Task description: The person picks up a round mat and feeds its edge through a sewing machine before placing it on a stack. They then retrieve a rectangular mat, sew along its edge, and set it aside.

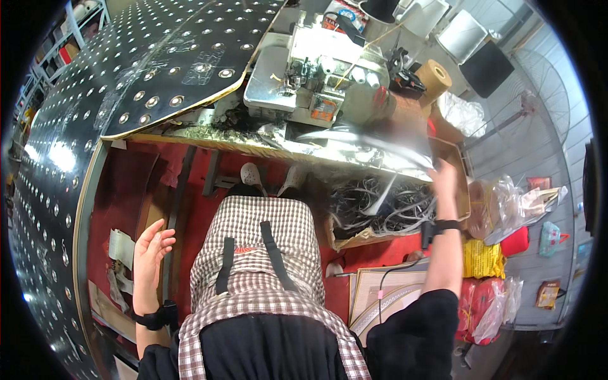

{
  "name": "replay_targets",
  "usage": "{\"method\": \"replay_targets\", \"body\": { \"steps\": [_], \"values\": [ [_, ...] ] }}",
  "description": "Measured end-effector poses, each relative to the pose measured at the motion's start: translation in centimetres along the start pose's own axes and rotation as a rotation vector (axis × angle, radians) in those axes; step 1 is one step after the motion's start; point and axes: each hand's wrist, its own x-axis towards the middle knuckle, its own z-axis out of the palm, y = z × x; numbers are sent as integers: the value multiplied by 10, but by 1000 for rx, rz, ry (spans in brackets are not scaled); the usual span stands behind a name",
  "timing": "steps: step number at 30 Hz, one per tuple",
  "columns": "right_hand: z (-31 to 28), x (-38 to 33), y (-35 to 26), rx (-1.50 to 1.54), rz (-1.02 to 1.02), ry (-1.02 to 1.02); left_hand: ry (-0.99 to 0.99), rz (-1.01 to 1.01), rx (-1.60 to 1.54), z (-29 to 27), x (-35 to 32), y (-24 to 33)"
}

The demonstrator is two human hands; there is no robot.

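My left hand (151, 248) is raised at the left of my lap, fingers stretched out and nothing in it. At the right, my right hand (442, 176) grips one end of a long pale grey strip (373, 140), smeared by motion. The strip reaches left along the table's front edge, just before an overlock sewing machine (332, 69). Below the strip, a cardboard box (354, 240) holds a tangled heap of grey and white strips (405, 206). A checked apron (253, 244) covers my lap.
A black table with metal studs (164, 69) takes up the left side. Behind the machine stands a brown thread cone (434, 77). Clear plastic bags (506, 202), a yellow bag (484, 258) and a red package (476, 310) lie at the right. A large fan (538, 95) stands beyond.
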Motion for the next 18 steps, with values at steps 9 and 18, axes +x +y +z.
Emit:
{"method": "replay_targets", "body": {
  "steps": [9, 18],
  "values": [
    [123, -8, -182, -125, -277, -138, 56, 73, -16, -30, -34, -4],
    [105, 41, -79, -31, -406, -378, -90, 79, 63, -5, 37, 10]
  ]
}}
